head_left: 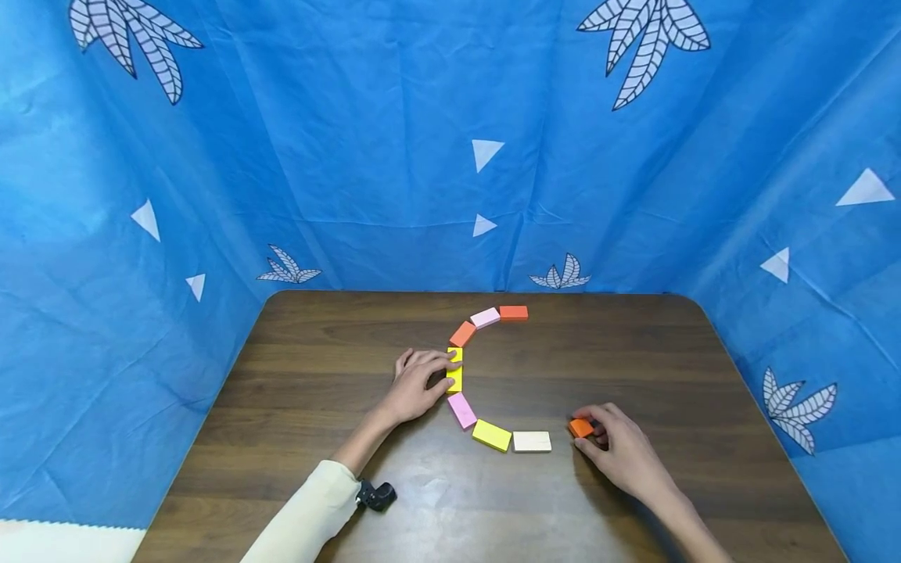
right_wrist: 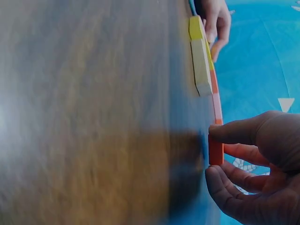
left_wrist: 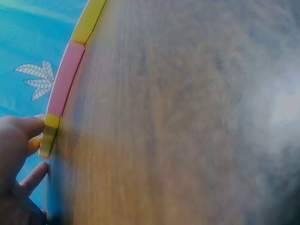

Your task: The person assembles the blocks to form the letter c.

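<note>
Several small coloured blocks lie end to end on the table in a C-shaped curve that opens rightward in the head view. My left hand [head_left: 415, 387] rests its fingers and thumb over a yellow block [head_left: 457, 384] on the curve's left side. Part of that block is hidden by the fingers. Right of the curve's near end, my right hand [head_left: 625, 453] pinches an orange block [head_left: 580, 428] between thumb and fingers. A gap separates the orange block from the cream block [head_left: 531, 442]. In the right wrist view, the held block [right_wrist: 216, 151] appears between the fingertips.
Beside the cream block are another yellow block [head_left: 491, 435] and a pink block [head_left: 462, 410]. Farther back lie an orange block [head_left: 462, 335], a pale pink one [head_left: 485, 317] and a red-orange one [head_left: 514, 313]. Blue cloth [head_left: 401, 172] surrounds the brown wooden table [head_left: 338, 320].
</note>
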Demonstrator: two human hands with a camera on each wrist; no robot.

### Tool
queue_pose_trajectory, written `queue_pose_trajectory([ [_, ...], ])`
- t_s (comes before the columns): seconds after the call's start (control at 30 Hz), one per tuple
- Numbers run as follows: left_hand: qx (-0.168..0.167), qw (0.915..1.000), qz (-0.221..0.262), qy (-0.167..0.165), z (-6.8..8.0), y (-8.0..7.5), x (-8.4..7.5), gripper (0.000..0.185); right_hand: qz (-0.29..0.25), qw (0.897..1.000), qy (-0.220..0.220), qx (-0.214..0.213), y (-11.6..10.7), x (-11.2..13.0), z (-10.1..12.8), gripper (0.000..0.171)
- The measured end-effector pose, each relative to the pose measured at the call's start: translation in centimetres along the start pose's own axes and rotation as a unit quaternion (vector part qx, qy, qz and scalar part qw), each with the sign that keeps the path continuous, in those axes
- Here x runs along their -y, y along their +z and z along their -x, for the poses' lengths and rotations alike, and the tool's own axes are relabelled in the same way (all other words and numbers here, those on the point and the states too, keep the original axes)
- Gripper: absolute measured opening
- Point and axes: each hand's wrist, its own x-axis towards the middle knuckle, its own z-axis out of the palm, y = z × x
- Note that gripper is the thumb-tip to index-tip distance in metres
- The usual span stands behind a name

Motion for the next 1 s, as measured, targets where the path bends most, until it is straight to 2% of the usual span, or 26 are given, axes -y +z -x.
queue_pose_trajectory([
  [0.33, -0.005, 1.0, 0.003, -0.001, 0.0, 0.0, 0.0, 0.033, 0.004, 1.0, -0.016, 0.003, 1.1, 1.1, -0.3, 0.036],
  [0.6, 0.002, 1.0, 0.002, -0.002, 0.1, 0.3, 0.4, 0.034, 0.045, 0.997, -0.051, -0.025, 1.9, 1.8, 0.1, 0.038],
  [0.77, 0.01, 0.9999, -0.002, -0.009, 0.1, 0.1, 0.2, 0.034, 0.054, 0.997, -0.048, -0.024, 2.2, 2.1, 0.1, 0.038],
  [1.0, 0.002, 1.0, -0.005, -0.004, 0.1, 0.0, 0.1, 0.034, 0.058, 0.996, -0.054, -0.029, 2.5, 2.2, 0.1, 0.039],
])
